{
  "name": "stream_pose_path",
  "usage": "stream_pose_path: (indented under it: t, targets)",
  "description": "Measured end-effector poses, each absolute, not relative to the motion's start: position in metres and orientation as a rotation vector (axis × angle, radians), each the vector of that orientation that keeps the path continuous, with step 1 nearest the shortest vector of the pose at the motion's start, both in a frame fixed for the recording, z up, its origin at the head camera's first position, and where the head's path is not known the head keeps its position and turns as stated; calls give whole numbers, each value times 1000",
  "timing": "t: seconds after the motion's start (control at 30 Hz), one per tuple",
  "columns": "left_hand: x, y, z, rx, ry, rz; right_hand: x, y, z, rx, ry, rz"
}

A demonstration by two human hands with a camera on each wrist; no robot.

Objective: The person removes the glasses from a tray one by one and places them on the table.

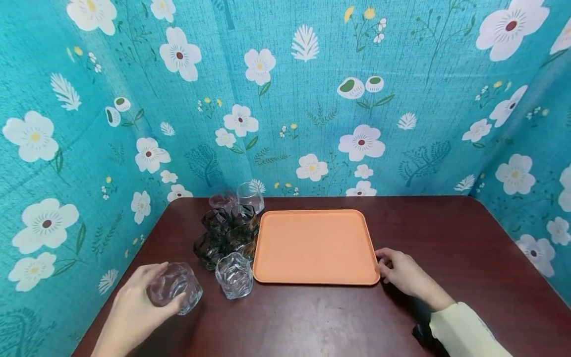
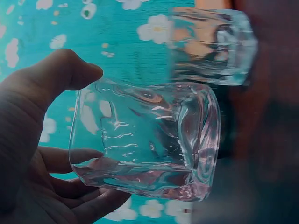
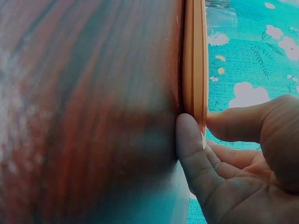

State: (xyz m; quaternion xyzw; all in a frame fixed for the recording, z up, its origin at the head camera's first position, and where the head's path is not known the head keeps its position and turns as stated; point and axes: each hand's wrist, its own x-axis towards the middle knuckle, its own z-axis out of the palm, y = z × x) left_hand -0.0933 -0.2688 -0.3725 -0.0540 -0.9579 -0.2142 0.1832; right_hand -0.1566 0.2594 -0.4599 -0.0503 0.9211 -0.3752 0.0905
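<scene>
My left hand [image 1: 134,310] holds a clear drinking glass [image 1: 187,292] with a wavy surface, thumb on one side and fingers on the other. In the left wrist view this glass [image 2: 145,140] has nothing inside, and its thick base points away from the palm. A second clear glass [image 1: 234,275] stands to its right, beside the orange tray [image 1: 314,248]. At the tray's near right corner, my right hand [image 1: 408,272] pinches the edge. The right wrist view shows the thumb and index finger on either side of the tray rim [image 3: 195,60].
Several dark smoky glasses [image 1: 241,238] cluster left of the tray. Behind them stand a clear glass [image 1: 251,198] and a pinkish one [image 1: 223,199]. A flowered blue cloth [image 1: 285,124] hangs along the back and sides of the dark wooden table [image 1: 303,322].
</scene>
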Motion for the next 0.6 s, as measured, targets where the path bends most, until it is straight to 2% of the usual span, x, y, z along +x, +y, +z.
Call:
stream_pose_path:
  t: [0.23,0.6]
  targets:
    - [-110,-267,-401,-103,-2810,-668,-158,260,-459,-137,2732,-1107]
    - [-129,-262,-421,-131,-2850,-742,-156,258,-457,-159,2743,-1125]
